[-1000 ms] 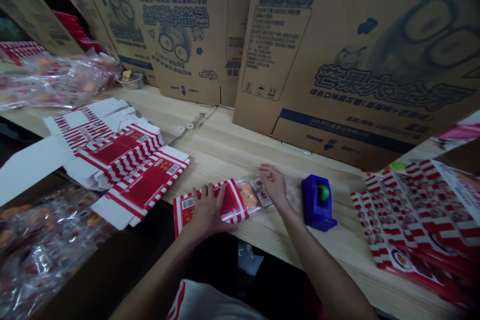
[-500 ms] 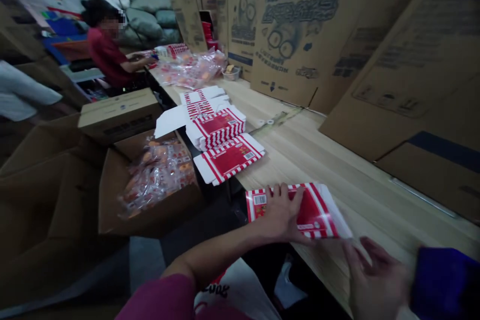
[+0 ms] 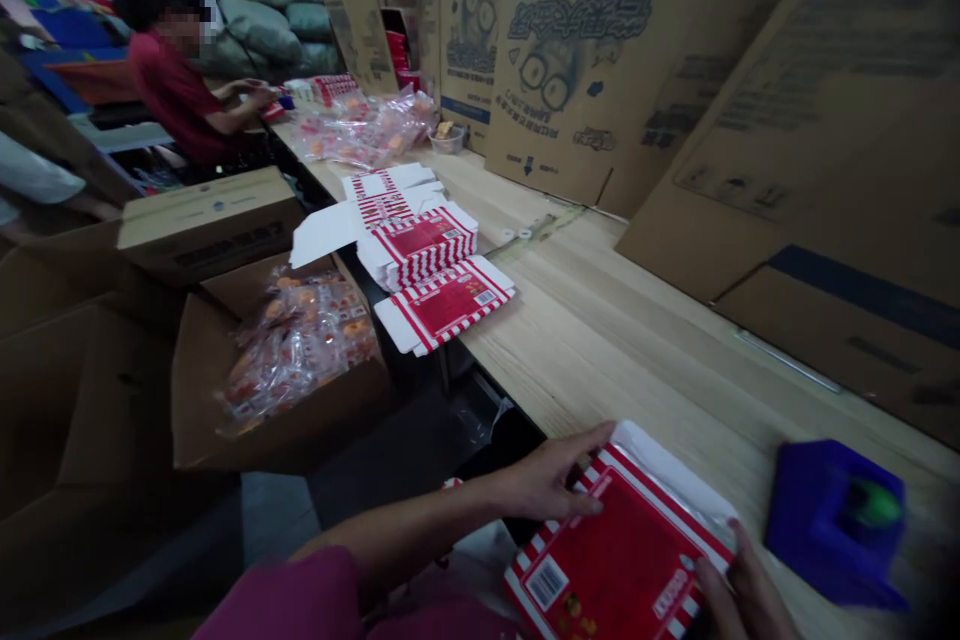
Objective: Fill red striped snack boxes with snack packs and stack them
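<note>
Between my two hands is a red carton (image 3: pixel 607 560) with white stripes and a barcode, tilted near the table's front edge. My left hand (image 3: pixel 559 480) grips its upper left side, thumb on the printed face and fingers behind. At the lower right, my right hand (image 3: pixel 739 585) is closed on the opposite side, partly cut off by the frame. White flaps (image 3: pixel 667 465) show at the carton's far end. A blue tape dispenser-like holder (image 3: pixel 836 520) with something green inside stands to the right of my right hand.
Flat red-and-white cartons (image 3: pixel 427 245) lie stacked on the wooden table (image 3: pixel 570 320), with another carton (image 3: pixel 450 305) in front. An open cardboard box (image 3: pixel 277 430) of wrapped snacks stands left. Big cardboard boxes (image 3: pixel 570 50) line the back. A co-worker (image 3: pixel 180 90) sits at the far end.
The carton has come off the table toward me and turned, its flapped end now facing away. My left hand has shifted from flat on top to its side; my right hand now grips the other side.
</note>
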Available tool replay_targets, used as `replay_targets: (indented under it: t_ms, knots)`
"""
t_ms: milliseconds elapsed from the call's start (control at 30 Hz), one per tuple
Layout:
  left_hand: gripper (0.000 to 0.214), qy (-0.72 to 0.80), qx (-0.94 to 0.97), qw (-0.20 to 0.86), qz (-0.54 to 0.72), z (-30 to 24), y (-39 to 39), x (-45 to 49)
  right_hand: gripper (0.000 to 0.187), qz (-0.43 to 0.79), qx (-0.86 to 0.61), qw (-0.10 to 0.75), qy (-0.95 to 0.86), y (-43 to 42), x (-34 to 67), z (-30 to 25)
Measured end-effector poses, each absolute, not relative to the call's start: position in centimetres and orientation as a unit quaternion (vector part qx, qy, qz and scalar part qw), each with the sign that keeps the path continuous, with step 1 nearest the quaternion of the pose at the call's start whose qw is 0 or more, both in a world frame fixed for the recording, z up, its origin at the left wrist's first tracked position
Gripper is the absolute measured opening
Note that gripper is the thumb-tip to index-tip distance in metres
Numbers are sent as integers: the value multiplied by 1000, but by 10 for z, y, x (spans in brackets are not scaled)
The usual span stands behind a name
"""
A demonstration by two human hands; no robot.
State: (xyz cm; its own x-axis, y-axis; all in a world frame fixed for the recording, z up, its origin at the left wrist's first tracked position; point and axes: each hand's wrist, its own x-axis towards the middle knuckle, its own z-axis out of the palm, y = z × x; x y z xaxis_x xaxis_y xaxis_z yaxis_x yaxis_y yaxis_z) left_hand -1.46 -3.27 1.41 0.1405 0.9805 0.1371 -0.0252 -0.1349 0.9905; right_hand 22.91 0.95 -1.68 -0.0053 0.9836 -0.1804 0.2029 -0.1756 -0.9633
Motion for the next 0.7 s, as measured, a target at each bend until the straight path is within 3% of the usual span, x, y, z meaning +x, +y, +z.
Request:
replay_targets:
  t_ms: [167,333,433,533,633,700]
  knots:
    - [73,415,522,561,490,-2,-43,-12,56,438,-544,364,-616,0,230,-26]
    - [30,500,583,480,423,-3,-26,-10,20,428,-462,388,-673,9,224,-14]
    - [21,524,602,413,438,2,-18,-3,21,422,-446,411,-673,9,221,-4]
    - [22,519,555,433,484,4,-16,2,11,460,-475,445,-603,9,216,4]
    - [15,519,459,484,534,4,-16,4,39,553,-469,453,-519,13,214,11]
    - [26,507,430,512,544,6,-15,1,37,608,-443,419,-509,16,214,13]
